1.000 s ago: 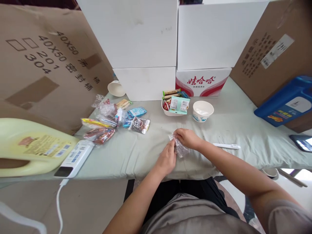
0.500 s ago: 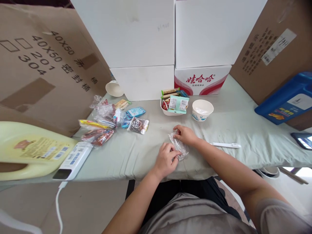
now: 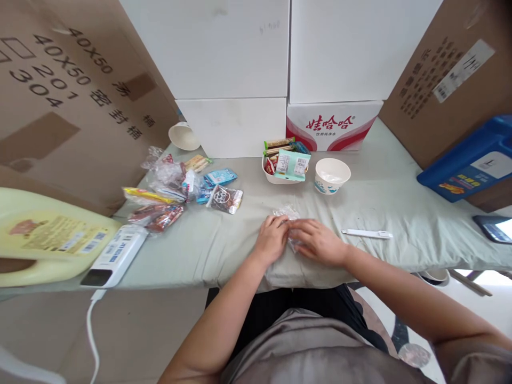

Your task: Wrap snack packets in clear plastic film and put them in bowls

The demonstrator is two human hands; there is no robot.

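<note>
Head view looks down on the left hand (image 3: 272,238) and the right hand (image 3: 316,241), both lying palm-down on a clear plastic wrapper (image 3: 286,213) at the near edge of the tabletop (image 3: 224,250). Each grip is pressed flat on the wrapper with fingers bent over it; whether the fingers pinch the film cannot be told. Only the wrapper's far end shows past the fingertips, at 12 o'clock from the hands.

At 12 o'clock beyond it sits a white tray of snacks (image 3: 285,165), with a paper bowl (image 3: 332,175) just beside it at 3 o'clock. A white pen-like tool (image 3: 366,233) lies at 3 o'clock from the right hand, apart from it. A heap of snack packets (image 3: 182,189) lies at 10 o'clock, well apart from the hands. A white power strip (image 3: 114,256) and a pale yellow jug (image 3: 44,240) lie at 9 o'clock.
</note>
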